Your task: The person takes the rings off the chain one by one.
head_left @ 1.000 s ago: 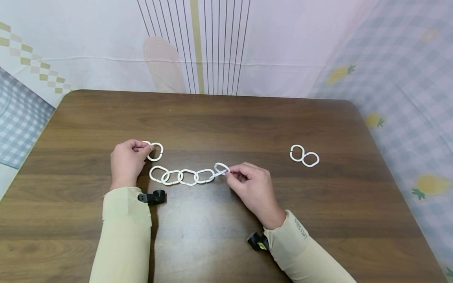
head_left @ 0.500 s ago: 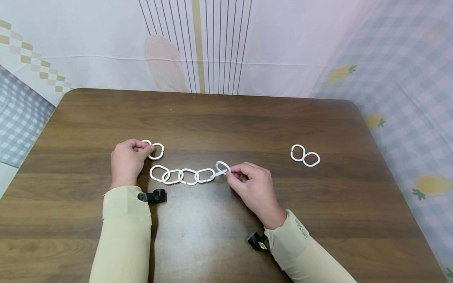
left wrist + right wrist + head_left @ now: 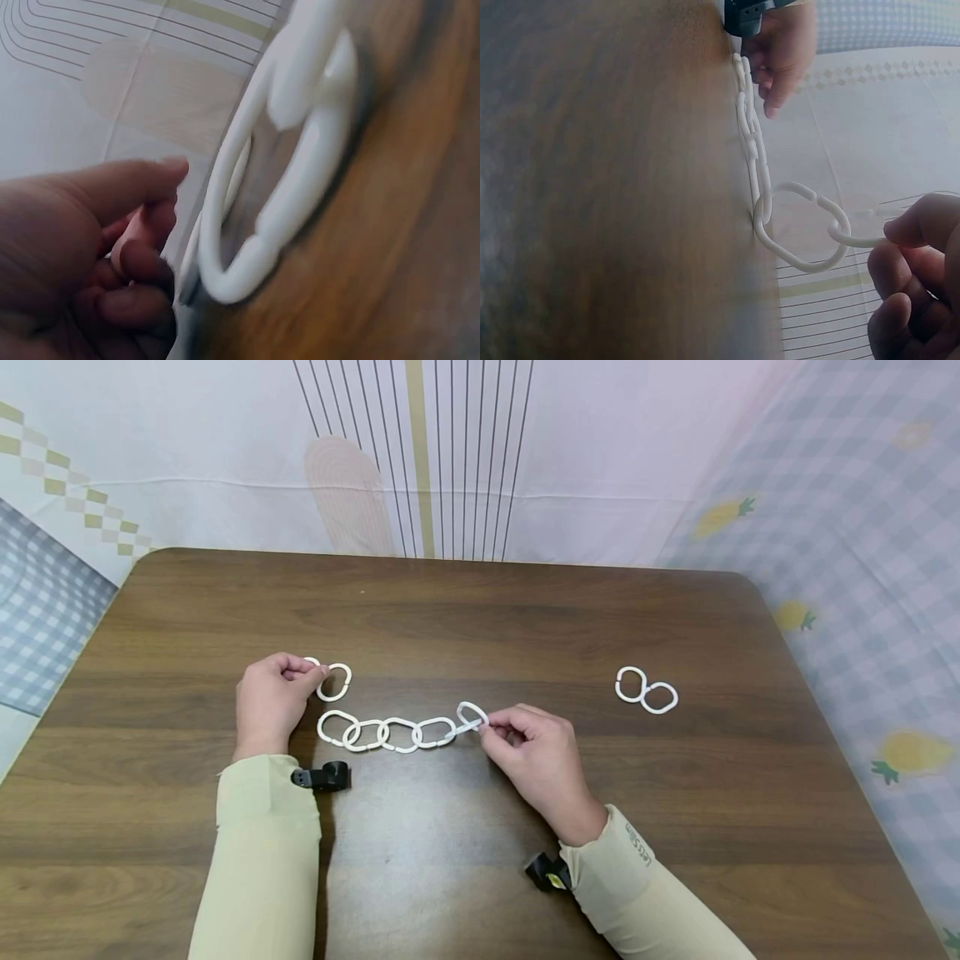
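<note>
comes in over the near edge of the table (image 3: pixel 480 618), itself out of frame, in pale sleeves (image 3: pixel 268 852) with a black camera (image 3: pixel 327 777) at each wrist. pinches with right hand (image 3: pixel 536 760) the right end of chain (image 3: pixel 416 735), thumb against forefinger, grip narrow and lifted slightly off the table. runs leftward from that grip in a nearly straight line, long axis roughly parallel to the far edge, flat but for the raised end; lies between both hands, nearer the left edge than the right.

seems to pinch with left hand (image 3: pixel 272 706) the left link of left pair (image 3: pixel 349 675), thumb close to forefinger; cannot see the contact itself. sits just beyond the chain's left end, toward the far edge, apart from it, with only a narrow strip of table between.

lies well apart toward the right edge, in the case of right pair (image 3: pixel 642 698), nearer to right hand; linked or just overlapping, cannot tell.

extends in brown wood grain, shiny near the middle, to a straight far edge with rounded corners. meets white cloth (image 3: pixel 600 460) beyond that, and checked cloth (image 3: pixel 847 635) past the right edge.
</note>
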A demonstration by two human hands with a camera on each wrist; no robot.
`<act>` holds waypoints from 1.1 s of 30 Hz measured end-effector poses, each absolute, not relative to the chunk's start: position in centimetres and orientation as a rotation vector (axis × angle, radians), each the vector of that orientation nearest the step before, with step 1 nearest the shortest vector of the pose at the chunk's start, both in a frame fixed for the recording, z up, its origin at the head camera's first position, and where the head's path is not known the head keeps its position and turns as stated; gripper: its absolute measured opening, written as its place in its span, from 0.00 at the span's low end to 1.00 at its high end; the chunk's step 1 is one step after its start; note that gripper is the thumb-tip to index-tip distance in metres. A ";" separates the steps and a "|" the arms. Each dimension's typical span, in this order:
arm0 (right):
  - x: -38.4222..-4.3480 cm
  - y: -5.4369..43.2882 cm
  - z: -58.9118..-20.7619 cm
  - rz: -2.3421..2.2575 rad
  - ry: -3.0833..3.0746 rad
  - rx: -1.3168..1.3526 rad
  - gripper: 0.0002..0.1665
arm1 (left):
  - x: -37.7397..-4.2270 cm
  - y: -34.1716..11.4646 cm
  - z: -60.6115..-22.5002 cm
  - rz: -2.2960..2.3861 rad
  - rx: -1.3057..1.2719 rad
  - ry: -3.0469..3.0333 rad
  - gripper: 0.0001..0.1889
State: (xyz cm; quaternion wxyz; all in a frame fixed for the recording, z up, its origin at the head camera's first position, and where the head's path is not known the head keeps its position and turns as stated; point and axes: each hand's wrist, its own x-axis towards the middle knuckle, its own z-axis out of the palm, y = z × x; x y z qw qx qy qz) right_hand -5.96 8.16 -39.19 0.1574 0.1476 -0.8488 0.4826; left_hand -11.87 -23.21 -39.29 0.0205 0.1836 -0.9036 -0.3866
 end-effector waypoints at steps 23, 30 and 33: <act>-6.1 7.9 -39.2 1.386 -2.267 0.443 0.07 | -12.1 -20.2 -37.9 -1.933 0.038 -2.643 0.13; -6.1 7.8 -39.0 1.383 -2.238 0.442 0.08 | -11.9 -18.4 -37.4 -2.014 -0.162 -2.682 0.11; -6.1 7.8 -39.1 1.382 -2.227 0.450 0.08 | -11.8 -17.3 -37.5 -1.983 -0.243 -2.738 0.11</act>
